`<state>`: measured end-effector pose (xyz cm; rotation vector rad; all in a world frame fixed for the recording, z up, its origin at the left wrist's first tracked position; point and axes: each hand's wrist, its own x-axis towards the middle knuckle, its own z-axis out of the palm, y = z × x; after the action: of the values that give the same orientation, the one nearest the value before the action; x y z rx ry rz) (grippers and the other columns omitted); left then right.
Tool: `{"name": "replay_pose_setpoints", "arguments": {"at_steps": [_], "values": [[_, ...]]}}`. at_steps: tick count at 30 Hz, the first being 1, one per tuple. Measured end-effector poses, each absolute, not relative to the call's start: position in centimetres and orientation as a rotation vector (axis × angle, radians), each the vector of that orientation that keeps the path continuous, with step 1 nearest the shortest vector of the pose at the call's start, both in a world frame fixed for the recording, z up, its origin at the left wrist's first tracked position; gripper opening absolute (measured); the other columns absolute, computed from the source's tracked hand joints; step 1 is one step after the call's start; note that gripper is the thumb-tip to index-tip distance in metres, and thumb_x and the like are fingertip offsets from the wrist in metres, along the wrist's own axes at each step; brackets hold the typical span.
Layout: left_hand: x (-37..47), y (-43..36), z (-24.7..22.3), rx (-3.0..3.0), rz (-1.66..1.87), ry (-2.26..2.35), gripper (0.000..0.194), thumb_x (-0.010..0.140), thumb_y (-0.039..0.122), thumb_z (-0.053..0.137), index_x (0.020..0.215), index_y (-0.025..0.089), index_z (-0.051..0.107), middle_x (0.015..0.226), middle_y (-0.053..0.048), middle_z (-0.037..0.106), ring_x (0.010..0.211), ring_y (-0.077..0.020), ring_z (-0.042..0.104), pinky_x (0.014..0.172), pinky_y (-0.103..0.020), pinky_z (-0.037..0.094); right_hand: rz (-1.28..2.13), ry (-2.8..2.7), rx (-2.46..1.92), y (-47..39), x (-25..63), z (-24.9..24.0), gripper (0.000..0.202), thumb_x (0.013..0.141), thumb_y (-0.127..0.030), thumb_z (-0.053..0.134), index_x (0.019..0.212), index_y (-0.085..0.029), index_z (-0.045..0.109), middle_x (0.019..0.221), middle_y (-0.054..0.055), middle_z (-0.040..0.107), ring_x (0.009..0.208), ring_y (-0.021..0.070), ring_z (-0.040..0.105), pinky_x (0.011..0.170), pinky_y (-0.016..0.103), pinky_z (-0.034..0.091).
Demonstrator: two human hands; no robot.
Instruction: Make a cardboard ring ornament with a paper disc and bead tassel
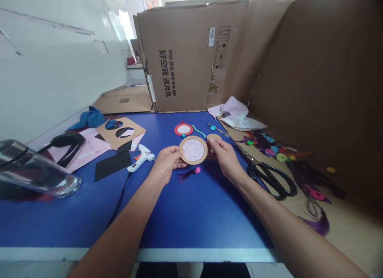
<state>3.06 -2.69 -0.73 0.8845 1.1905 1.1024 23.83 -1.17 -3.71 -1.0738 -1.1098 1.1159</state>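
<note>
In the middle of the view, my left hand (168,161) pinches the left edge of a round cardboard disc (204,151) with a white, line-patterned centre. A pink bead (197,170) and a dark purple tassel (186,175) show just below it. My right hand (225,155) is closed at the disc's right side, its thumb and finger on a small plain cardboard circle (214,137), partly covered by the fingers. Behind the disc lies a red-rimmed round piece (183,129) with a pale centre and a blue bead. A mint-green strip (198,131) curves beside it.
Left of my hands are a white glue gun (141,158), black card (112,166), cardboard with round holes (131,128) and a clear bottle (44,172). At right lie black-handled scissors (269,176), a craft knife (220,130), beads and tassels (318,222). Tall cardboard (191,62) stands behind.
</note>
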Motion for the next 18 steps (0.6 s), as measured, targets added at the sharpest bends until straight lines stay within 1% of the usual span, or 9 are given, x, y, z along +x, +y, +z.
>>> {"name": "replay_pose_setpoints", "arguments": {"at_steps": [2, 6, 8, 13, 18], "values": [[3.0, -2.6, -0.6, 0.858, 1.109, 1.186, 0.013, 0.093, 0.015, 0.075, 0.081, 0.015, 0.071, 0.073, -0.008, 0.079, 0.06, -0.015, 0.074, 0.057, -0.023, 0.062, 1.129, -1.109, -1.085, -1.2, 23.8, -3.7, 0.056, 0.082, -0.076, 0.081, 0.077, -0.023, 0.066, 0.071, -0.001, 0.063, 0.063, 0.0155, 0.056, 0.059, 0.029, 0.047], [3.0, -2.5, -0.5, 0.827, 1.131, 1.178, 0.012, 0.092, 0.012, 0.075, 0.081, 0.015, 0.071, 0.074, -0.008, 0.08, 0.061, -0.0157, 0.075, 0.056, -0.023, 0.062, 1.135, -1.142, -1.103, -1.3, 23.7, -3.6, 0.061, 0.079, -0.079, 0.082, 0.069, -0.023, 0.058, 0.07, 0.0, 0.062, 0.064, 0.0159, 0.058, 0.059, 0.028, 0.049], [3.0, -2.5, -0.4, 0.823, 1.141, 1.182, 0.013, 0.092, 0.011, 0.074, 0.08, 0.015, 0.07, 0.074, -0.009, 0.08, 0.062, -0.0158, 0.076, 0.057, -0.022, 0.062, 1.133, -1.154, -1.111, -1.3, 23.7, -3.6, 0.061, 0.079, -0.079, 0.081, 0.069, -0.023, 0.057, 0.07, 0.0, 0.063, 0.064, 0.016, 0.059, 0.059, 0.028, 0.05], [2.7, -2.5, -0.3, 0.849, 1.193, 1.17, 0.013, 0.089, 0.017, 0.08, 0.082, 0.016, 0.07, 0.079, -0.009, 0.081, 0.065, -0.0159, 0.077, 0.059, -0.022, 0.062, 1.13, -1.178, -1.14, -1.2, 23.7, -4.0, 0.055, 0.081, -0.075, 0.08, 0.074, -0.023, 0.062, 0.075, 0.002, 0.069, 0.065, 0.0156, 0.061, 0.061, 0.028, 0.051], [1.8, -2.3, 0.4, 0.901, 1.279, 1.192, 0.02, 0.084, 0.025, 0.087, 0.081, 0.017, 0.069, 0.076, -0.006, 0.08, 0.065, -0.0154, 0.076, 0.06, -0.023, 0.062, 1.121, -1.205, -1.171, -1.1, 23.5, -4.4, 0.05, 0.081, -0.07, 0.08, 0.081, -0.022, 0.07, 0.076, 0.003, 0.073, 0.065, 0.0155, 0.062, 0.061, 0.028, 0.051]]}}
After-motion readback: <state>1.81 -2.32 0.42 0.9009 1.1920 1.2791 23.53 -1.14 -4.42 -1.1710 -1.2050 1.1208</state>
